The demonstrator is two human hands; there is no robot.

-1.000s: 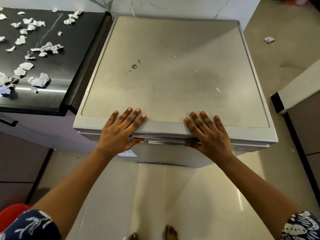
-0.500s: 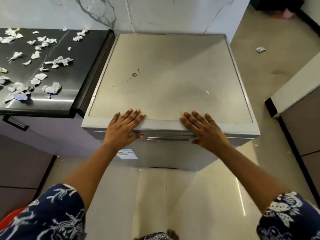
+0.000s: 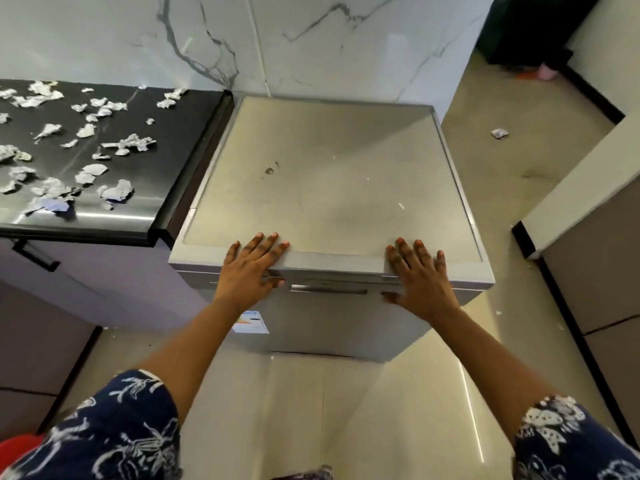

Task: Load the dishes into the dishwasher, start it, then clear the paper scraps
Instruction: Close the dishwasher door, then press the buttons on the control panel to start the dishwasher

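Note:
A grey freestanding dishwasher (image 3: 332, 181) stands against the marble wall, its door closed, a recessed handle (image 3: 329, 289) at the top of the front. My left hand (image 3: 247, 271) lies flat on the front edge of its top, fingers straight, thumb down on the front face. My right hand (image 3: 417, 277) rests the same way at the right of the handle. Several white paper scraps (image 3: 86, 150) lie scattered on the black countertop (image 3: 166, 174) to the left. No dishes are in view.
One more paper scrap (image 3: 499, 133) lies on the beige floor to the right of the dishwasher. A low white-topped cabinet (image 3: 581, 188) stands at the right. A drawer handle (image 3: 34, 254) sticks out under the countertop. A red object (image 3: 17, 445) shows at the bottom left.
The view has pulled back and tilted up, so more wall and countertop show. Both hands have stayed flat on the dishwasher's front top edge.

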